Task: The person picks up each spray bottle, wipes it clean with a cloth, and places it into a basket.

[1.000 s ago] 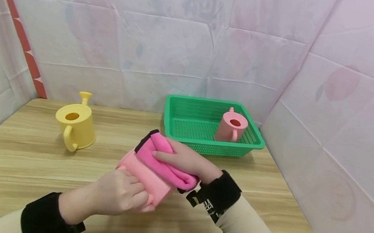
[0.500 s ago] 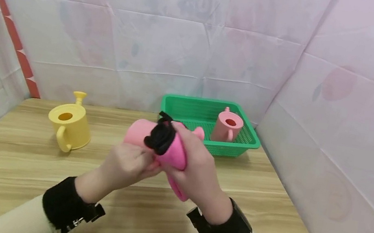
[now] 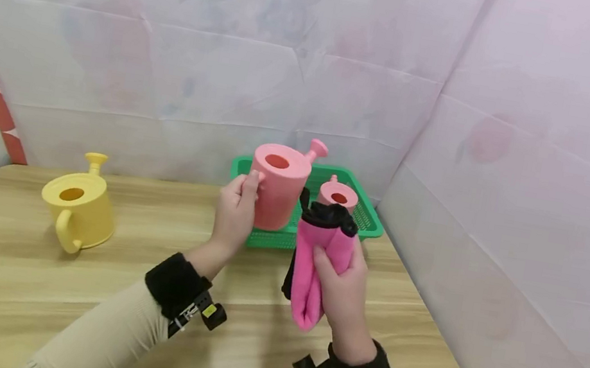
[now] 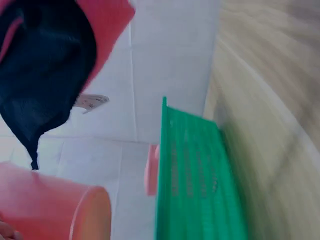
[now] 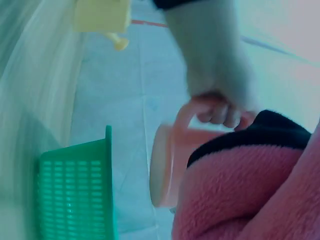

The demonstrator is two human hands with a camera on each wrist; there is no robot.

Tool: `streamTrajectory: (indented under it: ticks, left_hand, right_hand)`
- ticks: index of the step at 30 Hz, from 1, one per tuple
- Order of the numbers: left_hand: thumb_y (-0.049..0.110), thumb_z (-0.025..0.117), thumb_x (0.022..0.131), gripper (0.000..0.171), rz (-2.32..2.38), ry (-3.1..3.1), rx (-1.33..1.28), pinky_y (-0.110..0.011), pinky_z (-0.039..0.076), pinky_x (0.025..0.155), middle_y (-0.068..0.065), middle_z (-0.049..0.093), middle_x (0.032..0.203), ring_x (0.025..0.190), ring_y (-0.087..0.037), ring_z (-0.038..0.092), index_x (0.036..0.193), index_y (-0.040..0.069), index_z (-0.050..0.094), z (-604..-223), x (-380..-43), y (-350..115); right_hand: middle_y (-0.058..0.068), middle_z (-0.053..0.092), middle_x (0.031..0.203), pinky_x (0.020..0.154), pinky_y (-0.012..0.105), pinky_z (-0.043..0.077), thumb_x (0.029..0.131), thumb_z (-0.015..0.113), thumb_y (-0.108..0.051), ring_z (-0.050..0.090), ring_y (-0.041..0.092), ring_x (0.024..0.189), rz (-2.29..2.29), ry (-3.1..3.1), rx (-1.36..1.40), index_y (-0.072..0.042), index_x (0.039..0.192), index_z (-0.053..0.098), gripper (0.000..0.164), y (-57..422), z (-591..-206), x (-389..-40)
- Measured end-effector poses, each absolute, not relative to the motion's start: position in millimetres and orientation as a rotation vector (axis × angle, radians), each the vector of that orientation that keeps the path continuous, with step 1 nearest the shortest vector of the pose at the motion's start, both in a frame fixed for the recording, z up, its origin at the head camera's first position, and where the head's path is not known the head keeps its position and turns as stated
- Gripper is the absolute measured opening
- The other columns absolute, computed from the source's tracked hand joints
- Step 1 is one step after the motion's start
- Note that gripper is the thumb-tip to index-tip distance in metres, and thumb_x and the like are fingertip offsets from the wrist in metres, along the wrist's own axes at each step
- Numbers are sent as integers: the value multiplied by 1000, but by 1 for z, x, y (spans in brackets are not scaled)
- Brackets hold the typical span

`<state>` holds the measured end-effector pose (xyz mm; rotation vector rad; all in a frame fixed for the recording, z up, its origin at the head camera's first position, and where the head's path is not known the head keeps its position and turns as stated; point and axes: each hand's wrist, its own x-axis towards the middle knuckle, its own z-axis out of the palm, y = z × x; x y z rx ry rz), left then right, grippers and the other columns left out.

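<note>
My left hand [image 3: 236,210] grips the handle of a pink watering can [image 3: 282,198], held upright in the air in front of the green basket [image 3: 270,240]. In the right wrist view the left fingers [image 5: 218,114] curl round that handle. My right hand [image 3: 343,290] holds a folded bright pink cloth [image 3: 308,277] with black edging, thumb across its front. The cloth is beside the can, apart from it in the head view. A second pink watering can [image 3: 339,193] stands inside the basket, partly hidden behind the cloth.
A yellow watering can [image 3: 82,210] stands on the wooden table [image 3: 148,290] at the left. Pale printed sheets [image 3: 218,80] hang behind and at both sides. The basket sits at the back, near the right-hand sheet.
The pink can, tilted and wiped against by the cloth before, is now upright and raised toward the basket. The cloth has come away to the right. The head view has turned rightward.
</note>
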<state>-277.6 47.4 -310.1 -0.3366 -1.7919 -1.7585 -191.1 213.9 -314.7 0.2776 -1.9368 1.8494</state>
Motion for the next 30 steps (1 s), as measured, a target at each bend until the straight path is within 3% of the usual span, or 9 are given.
streamTrajectory:
  ticks: [7,12,16,25,30]
  left_hand:
    - [32,40,100,38,-2049,-1905,-136,-24,40,59,-6,55,77,66,-18,47,89,0,58,-332,-312,73]
    - [37,40,99,41,-2024,-2132,-62,-31,42,65,-12,58,87,75,-23,50,96,2,61,-344,-335,87]
    - [33,39,100,40,-1933,-2254,-74,-35,42,71,-11,57,87,82,-23,50,94,0,61,-354,-349,92]
    - [28,35,101,41,-1593,-2525,-93,-33,43,63,-10,60,80,71,-21,53,90,-1,62,-360,-360,95]
    - [27,32,102,41,-1505,-2650,-67,-29,38,59,-6,50,69,63,-19,47,79,2,55,-353,-362,102]
  right_hand:
    - [0,56,82,68,20,49,91,54,-7,58,8,71,2107,-1745,112,-6,104,48,14,224,-321,-176]
    - [-2,56,84,70,20,49,94,51,-13,58,8,73,2162,-1710,39,-9,104,45,13,229,-323,-166]
    - [-1,56,87,72,21,50,95,50,-16,60,9,74,2178,-1734,-15,-9,107,44,15,233,-327,-160]
    - [-4,63,91,76,25,51,96,49,-33,63,10,81,2385,-1710,-193,-11,113,44,28,239,-338,-143]
    - [-4,62,98,79,25,50,97,46,-35,62,9,87,2436,-1682,-161,-13,115,43,28,243,-345,-139]
